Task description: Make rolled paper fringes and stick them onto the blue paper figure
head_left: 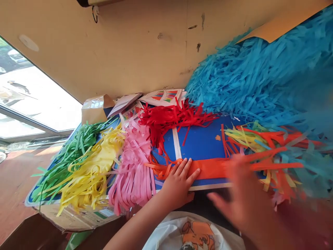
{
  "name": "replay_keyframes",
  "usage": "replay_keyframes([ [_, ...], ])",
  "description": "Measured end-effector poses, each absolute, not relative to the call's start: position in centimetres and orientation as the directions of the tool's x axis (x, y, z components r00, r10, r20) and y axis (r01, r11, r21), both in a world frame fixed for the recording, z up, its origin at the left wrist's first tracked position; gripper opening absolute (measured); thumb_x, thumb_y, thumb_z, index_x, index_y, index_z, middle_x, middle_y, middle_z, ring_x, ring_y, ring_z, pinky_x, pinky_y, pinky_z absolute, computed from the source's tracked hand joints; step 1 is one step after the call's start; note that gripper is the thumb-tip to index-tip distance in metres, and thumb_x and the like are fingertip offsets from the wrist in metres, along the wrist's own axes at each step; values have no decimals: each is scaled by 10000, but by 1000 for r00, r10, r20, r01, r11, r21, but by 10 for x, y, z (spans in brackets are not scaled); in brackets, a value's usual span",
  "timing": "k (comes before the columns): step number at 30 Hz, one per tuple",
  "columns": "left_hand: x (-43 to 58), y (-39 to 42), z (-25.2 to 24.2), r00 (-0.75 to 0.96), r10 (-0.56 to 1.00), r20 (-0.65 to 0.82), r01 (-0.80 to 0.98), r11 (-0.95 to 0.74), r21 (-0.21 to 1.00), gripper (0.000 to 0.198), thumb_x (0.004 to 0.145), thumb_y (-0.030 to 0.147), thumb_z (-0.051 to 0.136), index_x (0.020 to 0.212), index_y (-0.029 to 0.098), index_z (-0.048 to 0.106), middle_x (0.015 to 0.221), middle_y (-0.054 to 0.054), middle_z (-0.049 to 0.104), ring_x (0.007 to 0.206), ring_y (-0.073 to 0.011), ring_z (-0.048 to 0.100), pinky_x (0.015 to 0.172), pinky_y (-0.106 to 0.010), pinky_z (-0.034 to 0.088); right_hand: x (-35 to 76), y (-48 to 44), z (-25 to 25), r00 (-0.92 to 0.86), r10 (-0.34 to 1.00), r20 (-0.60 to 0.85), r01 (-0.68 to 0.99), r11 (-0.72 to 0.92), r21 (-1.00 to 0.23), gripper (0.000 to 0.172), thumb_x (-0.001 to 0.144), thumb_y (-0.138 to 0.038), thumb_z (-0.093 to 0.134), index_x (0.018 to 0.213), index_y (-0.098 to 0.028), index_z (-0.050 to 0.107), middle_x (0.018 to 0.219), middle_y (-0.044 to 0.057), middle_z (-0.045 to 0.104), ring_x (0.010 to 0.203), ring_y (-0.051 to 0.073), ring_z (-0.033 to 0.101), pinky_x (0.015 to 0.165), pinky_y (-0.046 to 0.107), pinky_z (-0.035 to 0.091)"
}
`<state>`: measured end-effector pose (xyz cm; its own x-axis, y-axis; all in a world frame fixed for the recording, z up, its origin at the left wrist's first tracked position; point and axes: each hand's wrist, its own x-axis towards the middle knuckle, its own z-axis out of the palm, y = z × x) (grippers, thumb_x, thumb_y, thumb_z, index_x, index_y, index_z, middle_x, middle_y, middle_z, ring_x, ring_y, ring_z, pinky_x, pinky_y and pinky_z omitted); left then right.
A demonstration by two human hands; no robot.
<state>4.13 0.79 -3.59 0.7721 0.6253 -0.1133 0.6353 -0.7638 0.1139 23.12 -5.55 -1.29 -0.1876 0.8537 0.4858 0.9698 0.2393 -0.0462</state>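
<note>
My left hand [182,177] lies flat with fingers spread on the left part of an orange fringed paper strip [208,168]. The strip stretches across the blue tabletop [203,140], with cut strands at both ends. Over its right part is my right hand [239,194], blurred by motion, its thumb held apart from the fingers; nothing shows in its grasp. Red fringed paper [171,119] lies just behind, and pink fringed paper [135,163] is left of my left hand. Mixed orange and yellow strands [260,140] lie beyond my right hand.
Yellow [96,168] and green [75,156] fringed papers lie at the left. A large blue fringed paper pile [255,76] rises at the right against the wall [145,48]. Printed sheets [163,97] rest at the back. A cardboard box [70,217] sits below the table's left edge.
</note>
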Motion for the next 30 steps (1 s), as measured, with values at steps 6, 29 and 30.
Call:
replay_keyframes([
  [6,40,8,-38,792,603,-98,611,-783,114,794,754,470,591,1405,221,208,1494,-152,123,1370,-282,108,1080,-427,168,212,-34,-72,-323,910,260,946,316,69,868,769,-693,331,1350,-48,348,1406,165,332,1300,273,280,1040,450,238],
  [29,67,-15,-48,801,597,40,597,-793,-117,790,815,616,429,1369,66,310,1455,-128,258,1331,-258,262,1045,-380,283,277,-71,-42,-124,840,529,983,32,179,700,783,-554,467,1289,-69,437,1181,185,565,1037,350,526,840,484,365],
  [30,65,-18,-49,800,598,44,598,-790,-132,792,813,612,437,1370,64,308,1455,-127,254,1331,-257,264,1042,-379,288,274,-76,-40,-189,791,582,977,91,193,646,762,-514,542,1252,-98,481,1067,155,629,943,311,572,800,434,389],
])
